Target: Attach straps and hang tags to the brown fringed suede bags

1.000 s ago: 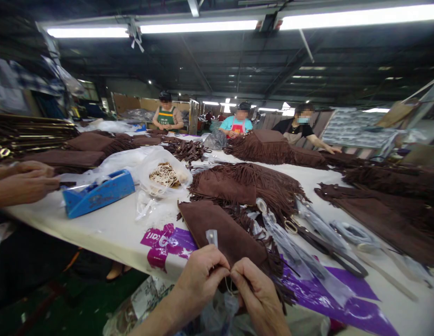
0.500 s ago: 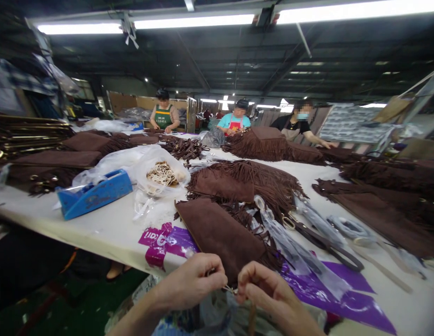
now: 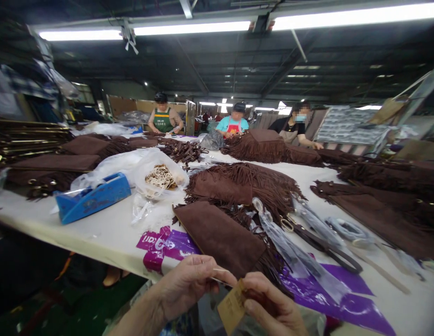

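Observation:
A small tan paper tag (image 3: 231, 309) with printing on it is pinched in my right hand (image 3: 271, 301). A thin pale string (image 3: 224, 270) runs from the fingers of my left hand (image 3: 190, 282) toward the tag's upper end. The left fingers are closed on that string. Just beyond both hands, a dark brown suede bag (image 3: 217, 235) with fringe lies on the table edge. Behind it is another fringed brown bag (image 3: 220, 185). A plastic bag of pale strings (image 3: 161, 177) stands open to the left.
A blue tape dispenser (image 3: 94, 198) sits at the left on the white table (image 3: 108, 242). Scissors (image 3: 287, 225), a plastic-wrapped strap (image 3: 276, 228) and purple plastic (image 3: 329, 303) lie to the right. More brown bags (image 3: 378, 210) are piled further right. Three people (image 3: 234, 125) work across the table.
My hands have turned, and the tan tag now shows face-on below my right fingers. The string is stretched between the hands. The person at the far right has drawn an arm in.

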`<state>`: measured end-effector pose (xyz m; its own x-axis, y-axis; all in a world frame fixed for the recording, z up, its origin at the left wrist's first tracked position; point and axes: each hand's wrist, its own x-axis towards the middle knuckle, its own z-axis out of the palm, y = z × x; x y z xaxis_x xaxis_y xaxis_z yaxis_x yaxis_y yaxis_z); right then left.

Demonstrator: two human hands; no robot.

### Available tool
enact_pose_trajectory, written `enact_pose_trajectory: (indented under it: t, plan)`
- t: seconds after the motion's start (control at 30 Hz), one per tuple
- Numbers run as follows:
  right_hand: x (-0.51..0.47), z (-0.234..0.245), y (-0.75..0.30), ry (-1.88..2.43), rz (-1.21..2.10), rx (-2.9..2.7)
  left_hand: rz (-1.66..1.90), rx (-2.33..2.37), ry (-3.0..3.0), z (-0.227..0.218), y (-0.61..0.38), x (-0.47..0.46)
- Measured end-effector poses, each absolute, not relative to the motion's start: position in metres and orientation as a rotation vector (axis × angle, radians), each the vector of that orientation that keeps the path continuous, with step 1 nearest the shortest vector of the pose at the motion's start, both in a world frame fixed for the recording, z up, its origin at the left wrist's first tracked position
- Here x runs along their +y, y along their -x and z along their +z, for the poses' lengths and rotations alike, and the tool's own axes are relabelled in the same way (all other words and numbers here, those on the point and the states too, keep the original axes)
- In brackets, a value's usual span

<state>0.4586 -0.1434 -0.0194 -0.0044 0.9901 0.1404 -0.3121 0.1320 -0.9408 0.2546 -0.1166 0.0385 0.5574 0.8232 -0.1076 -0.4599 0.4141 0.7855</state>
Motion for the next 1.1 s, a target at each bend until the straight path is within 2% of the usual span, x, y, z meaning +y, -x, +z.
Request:
enact_pose_trajectory:
  t: [0.23, 0.4, 0.5, 0.6, 0.73, 0.8, 0.87, 0.97, 1.1]
  plan:
    - [-0.137, -0.041, -0.451, 1.0, 1.102, -0.782, 0.966, 0.457, -0.661, 0.023, -0.261, -0.121]
    - [-0.139, -0.043, -0.445, 0.976, 1.027, -0.945, 0.94, 0.504, -0.634, 0.017, -0.262, -0.129]
    - [-0.143, -0.034, -0.44, 1.026, 0.933, -1.019, 0.914, 0.536, -0.869, 0.024, -0.258, -0.132]
    - [-0.145, -0.023, -0.44, 1.099, 0.851, -1.059, 0.821, 0.639, -1.344, 0.035, -0.257, -0.136]
    - [-0.141, -0.02, -0.443, 1.116, 1.101, -0.961, 0.812, 0.799, -1.804, 0.032, -0.267, -0.143]
    - [-0.139, -0.025, -0.44, 1.067, 1.272, -0.774, 0.936, 0.799, -1.801, 0.021, -0.274, -0.146]
    - [-0.14, -0.03, -0.434, 1.019, 1.291, -0.627, 1.053, 0.814, -1.736, 0.011, -0.277, -0.146]
    - [-0.143, -0.031, -0.426, 1.057, 1.139, -0.687, 1.103, 0.916, -1.67, 0.007, -0.272, -0.14]
    - [-0.148, -0.027, -0.43, 1.237, 0.786, -1.108, 1.177, 1.08, -1.641, 0.03, -0.256, -0.128]
